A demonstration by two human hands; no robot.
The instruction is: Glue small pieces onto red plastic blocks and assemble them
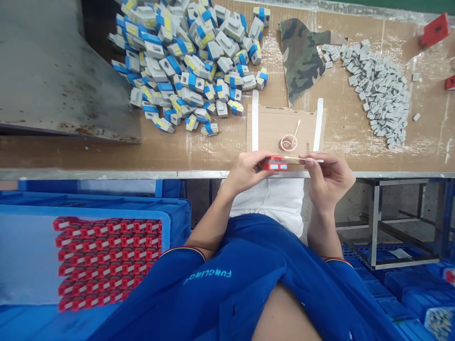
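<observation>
Just over the front edge of the desk (106,158), my left hand (243,173) is clamped on a red plastic block (275,165), and my right hand (329,182) pinches a thin wooden swab (309,160), its tip reaching the block's right end. Behind them, a cardboard sheet (266,128) carries a small round dish (288,142) holding a stick (296,128).

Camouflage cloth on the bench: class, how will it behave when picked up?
The camouflage cloth is probably light and floppy: it lies flat in an irregular shape. Its thin-looking edges suggest it would droop, not hold its shape.
</observation>
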